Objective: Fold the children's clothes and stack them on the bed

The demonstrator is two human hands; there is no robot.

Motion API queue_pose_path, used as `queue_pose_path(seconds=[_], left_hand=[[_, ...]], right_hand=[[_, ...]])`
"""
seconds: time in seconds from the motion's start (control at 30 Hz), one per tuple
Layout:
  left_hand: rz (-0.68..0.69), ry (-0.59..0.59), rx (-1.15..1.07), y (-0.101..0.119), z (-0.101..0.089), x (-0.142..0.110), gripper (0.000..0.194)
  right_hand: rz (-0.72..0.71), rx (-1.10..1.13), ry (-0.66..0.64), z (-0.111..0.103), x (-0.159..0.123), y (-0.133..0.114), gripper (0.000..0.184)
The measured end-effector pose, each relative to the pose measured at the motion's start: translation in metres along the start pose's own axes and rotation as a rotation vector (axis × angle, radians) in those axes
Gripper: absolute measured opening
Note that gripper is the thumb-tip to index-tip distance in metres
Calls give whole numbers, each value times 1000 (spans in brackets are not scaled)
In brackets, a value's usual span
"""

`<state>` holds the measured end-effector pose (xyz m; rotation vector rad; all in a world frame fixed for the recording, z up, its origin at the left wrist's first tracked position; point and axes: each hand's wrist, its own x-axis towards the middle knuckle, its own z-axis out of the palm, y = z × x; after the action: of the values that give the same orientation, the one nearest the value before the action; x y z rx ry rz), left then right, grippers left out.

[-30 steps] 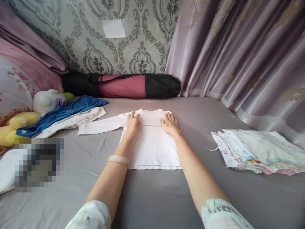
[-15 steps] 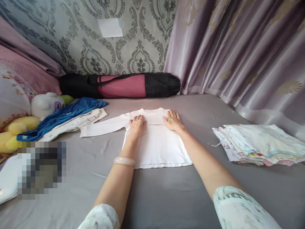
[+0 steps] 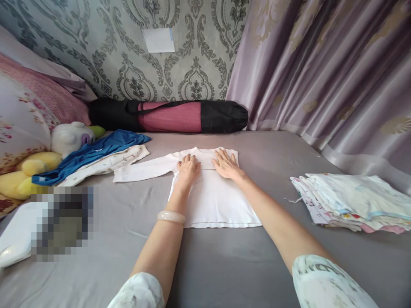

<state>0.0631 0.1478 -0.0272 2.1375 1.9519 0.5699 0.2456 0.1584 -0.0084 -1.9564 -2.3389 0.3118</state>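
A small white long-sleeved shirt (image 3: 218,201) lies flat on the grey bed sheet (image 3: 224,261). Its left sleeve (image 3: 144,167) stretches out to the left, while the right sleeve is folded in across the upper chest. My left hand (image 3: 189,169) rests on the shirt near the left shoulder, fingers spread. Palm down, my right hand (image 3: 226,163) lies on the upper right part, over the folded sleeve, its fingers stretched out. Neither hand grasps any cloth. The hands and forearms cover parts of the shirt.
A stack of folded clothes (image 3: 356,201) lies at the right. At the left are a blue garment (image 3: 93,152), a patterned white garment (image 3: 105,164) and plush toys (image 3: 69,139). A black and pink rolled bag (image 3: 170,116) lies along the wall. A pixelated object is at lower left.
My right hand has slid left, from the shirt's right shoulder edge toward the middle. My left hand stays at about the same spot on the shirt. The view has shifted slightly.
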Motion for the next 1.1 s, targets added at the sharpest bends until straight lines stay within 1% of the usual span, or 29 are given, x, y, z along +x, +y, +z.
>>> queue_pose_path(seconds=[0.1,0.23,0.33,0.47,0.53,0.6,0.7,0.77,0.87,0.97,1.1], left_hand=[[12,-22,9,1,-2,-2,26],[10,-44,23,3,-5,-4,22],[6,-45,27,4,-7,-4,22],[-4,-68,27,5,-10,-5,24],[-14,-79,24,5,-10,-4,24],[-27,-84,6,4,-11,-3,24],[-72,-65,-86,4,-13,2,28],[-128,-28,-167,2,-17,5,32],[-204,28,-255,-4,-28,10,36],[-257,52,-341,-17,-39,13,38],[-270,134,-466,-40,-47,15,38]], right_hand=[[-10,24,-46,8,-1,-9,67],[-4,13,-45,16,1,-6,67],[-4,2,-57,17,2,-4,67],[8,-3,-99,10,4,-5,67],[21,2,-124,7,5,-11,66],[0,9,-103,5,7,-19,64],[-93,38,-31,10,10,-34,62],[-114,53,-36,17,11,-42,62],[-92,41,-64,24,11,-47,61],[-88,28,-62,25,9,-47,61],[-87,25,-73,21,9,-46,60]])
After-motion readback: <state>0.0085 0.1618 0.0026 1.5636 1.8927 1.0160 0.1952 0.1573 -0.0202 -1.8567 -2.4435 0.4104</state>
